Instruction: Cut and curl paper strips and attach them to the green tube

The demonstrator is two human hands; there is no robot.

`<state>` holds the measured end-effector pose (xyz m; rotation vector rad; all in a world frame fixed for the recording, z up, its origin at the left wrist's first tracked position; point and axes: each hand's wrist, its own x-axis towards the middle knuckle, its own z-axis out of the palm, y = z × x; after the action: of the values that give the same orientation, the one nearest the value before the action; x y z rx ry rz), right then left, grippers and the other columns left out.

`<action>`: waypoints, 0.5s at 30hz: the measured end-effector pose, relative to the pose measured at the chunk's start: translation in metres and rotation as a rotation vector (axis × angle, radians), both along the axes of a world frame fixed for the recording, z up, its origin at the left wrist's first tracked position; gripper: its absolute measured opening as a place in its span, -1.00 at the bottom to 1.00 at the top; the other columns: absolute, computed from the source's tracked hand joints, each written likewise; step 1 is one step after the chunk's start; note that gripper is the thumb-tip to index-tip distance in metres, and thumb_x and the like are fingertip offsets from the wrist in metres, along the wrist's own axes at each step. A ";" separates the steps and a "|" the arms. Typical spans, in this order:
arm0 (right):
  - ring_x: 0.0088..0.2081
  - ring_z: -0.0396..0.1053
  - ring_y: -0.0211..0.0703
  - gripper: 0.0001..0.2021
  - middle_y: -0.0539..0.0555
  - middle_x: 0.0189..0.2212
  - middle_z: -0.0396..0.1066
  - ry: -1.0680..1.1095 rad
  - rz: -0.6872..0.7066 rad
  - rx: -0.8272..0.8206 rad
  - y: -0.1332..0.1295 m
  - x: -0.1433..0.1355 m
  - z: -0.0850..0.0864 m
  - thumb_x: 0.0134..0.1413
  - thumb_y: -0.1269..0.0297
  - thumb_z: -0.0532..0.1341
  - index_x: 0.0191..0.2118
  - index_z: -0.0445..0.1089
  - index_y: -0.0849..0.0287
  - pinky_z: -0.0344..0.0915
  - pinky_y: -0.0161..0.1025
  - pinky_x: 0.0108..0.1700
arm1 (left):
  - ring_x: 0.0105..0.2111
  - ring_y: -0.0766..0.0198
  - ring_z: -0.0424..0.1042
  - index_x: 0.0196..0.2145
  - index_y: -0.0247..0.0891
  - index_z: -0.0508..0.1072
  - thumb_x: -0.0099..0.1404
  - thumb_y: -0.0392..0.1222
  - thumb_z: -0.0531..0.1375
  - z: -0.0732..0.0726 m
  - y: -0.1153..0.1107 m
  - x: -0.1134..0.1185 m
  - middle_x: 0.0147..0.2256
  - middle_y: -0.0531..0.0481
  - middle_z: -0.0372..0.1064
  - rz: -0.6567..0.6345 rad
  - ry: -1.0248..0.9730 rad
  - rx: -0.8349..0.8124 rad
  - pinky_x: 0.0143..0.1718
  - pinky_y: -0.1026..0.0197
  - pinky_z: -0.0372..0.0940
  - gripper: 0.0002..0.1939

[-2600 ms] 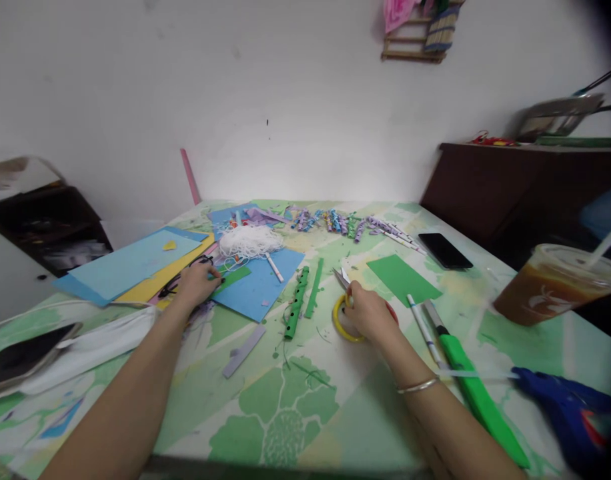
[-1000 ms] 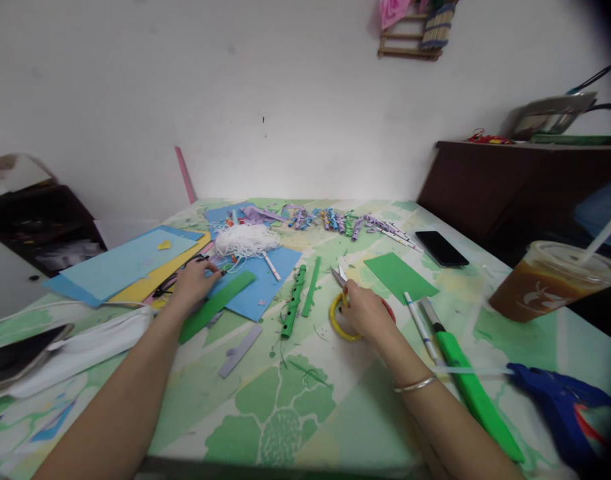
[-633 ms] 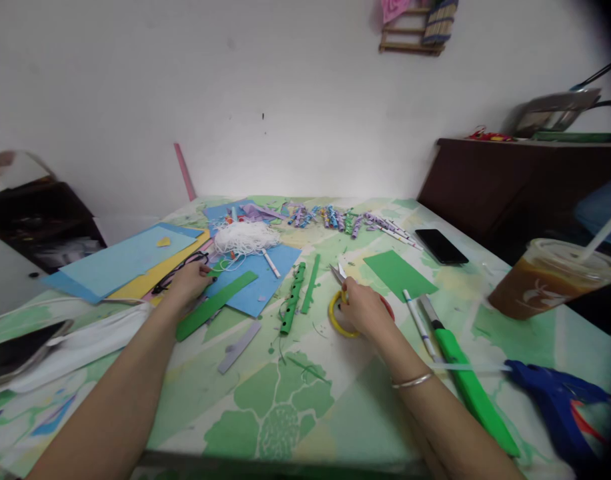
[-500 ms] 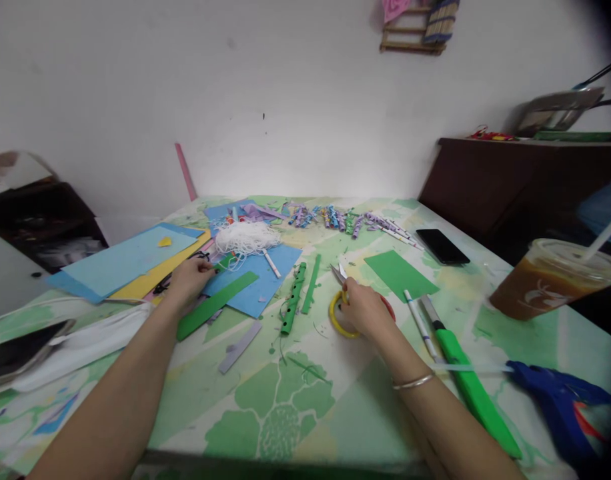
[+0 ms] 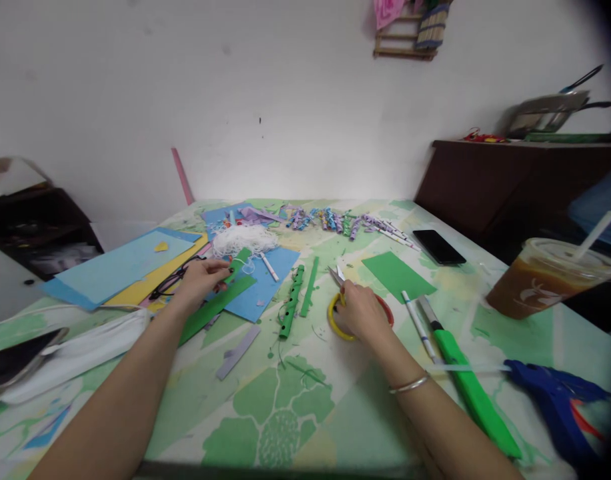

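My left hand [image 5: 209, 277] pinches a short green paper strip [image 5: 241, 259], which points up and away from the fingertips. Beneath that hand lies a longer green strip [image 5: 210, 311], partly over a blue sheet [image 5: 280, 263]. Just behind the fingers sits a tangle of white string [image 5: 245, 239]. My right hand [image 5: 359, 308] is closed on scissors [image 5: 339, 325] with yellow and red handles, their blades parted and pointing away. Between my hands are a rolled green paper tube [image 5: 292, 300] with dark holes and a narrow green strip [image 5: 310, 287].
On the right are a green sheet [image 5: 398, 275], a white marker [image 5: 418, 325], a green-handled cutter [image 5: 475, 387], a blue glue gun [image 5: 555, 407], a phone [image 5: 438, 247] and an iced drink [image 5: 540, 283]. Black glasses [image 5: 170, 283] and a white mask [image 5: 85, 353] lie left. Curled paper pieces [image 5: 330, 220] lie behind.
My left hand has shifted slightly right, and a short green strip now stands raised between its fingers. My right hand stays with the scissors in much the same spot.
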<state>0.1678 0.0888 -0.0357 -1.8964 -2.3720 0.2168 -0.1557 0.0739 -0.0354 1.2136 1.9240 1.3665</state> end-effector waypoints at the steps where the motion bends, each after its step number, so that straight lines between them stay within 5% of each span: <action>1: -0.10 0.31 0.10 -0.74 0.28 -0.19 0.40 -0.003 -0.002 0.008 -0.001 0.000 0.000 0.08 0.43 0.07 -0.09 0.32 0.31 0.15 -0.19 -0.19 | -0.68 0.31 0.24 -0.46 -0.26 0.52 -0.18 -0.22 0.28 0.000 0.000 -0.002 -0.68 0.09 0.29 0.040 0.026 -0.004 -0.62 0.27 0.10 -0.79; 4: -0.09 0.26 0.12 -0.73 0.30 -0.16 0.37 -0.009 -0.014 0.033 -0.003 -0.001 0.000 0.09 0.42 0.07 -0.09 0.33 0.34 0.12 -0.15 -0.12 | -0.71 0.36 0.15 -0.45 -0.27 0.52 -0.17 -0.26 0.24 0.002 0.001 -0.005 -0.75 0.14 0.17 0.100 0.036 0.020 -0.64 0.29 0.01 -0.78; 10: -0.08 0.21 0.12 -0.72 0.31 -0.13 0.32 -0.004 -0.012 0.073 -0.006 -0.002 -0.002 0.10 0.44 0.03 -0.09 0.35 0.34 0.08 -0.12 -0.06 | -0.67 0.47 0.17 -0.19 -0.28 0.48 -0.13 -0.15 0.27 0.005 0.000 0.001 -0.54 0.09 0.34 0.004 -0.218 0.193 -0.64 0.37 0.08 -0.54; 15: -0.06 0.20 0.16 -0.72 0.29 -0.14 0.31 0.001 -0.080 0.071 -0.004 -0.002 -0.002 0.08 0.39 0.07 -0.08 0.33 0.29 0.14 -0.06 -0.11 | -0.60 0.32 0.34 -0.22 -0.30 0.51 -0.12 -0.13 0.28 0.001 -0.002 0.000 -0.53 0.00 0.42 -0.044 -0.076 0.012 -0.60 0.31 0.20 -0.56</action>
<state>0.1662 0.0846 -0.0372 -1.9533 -2.2654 0.1251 -0.1558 0.0723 -0.0346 1.1851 1.8296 1.3833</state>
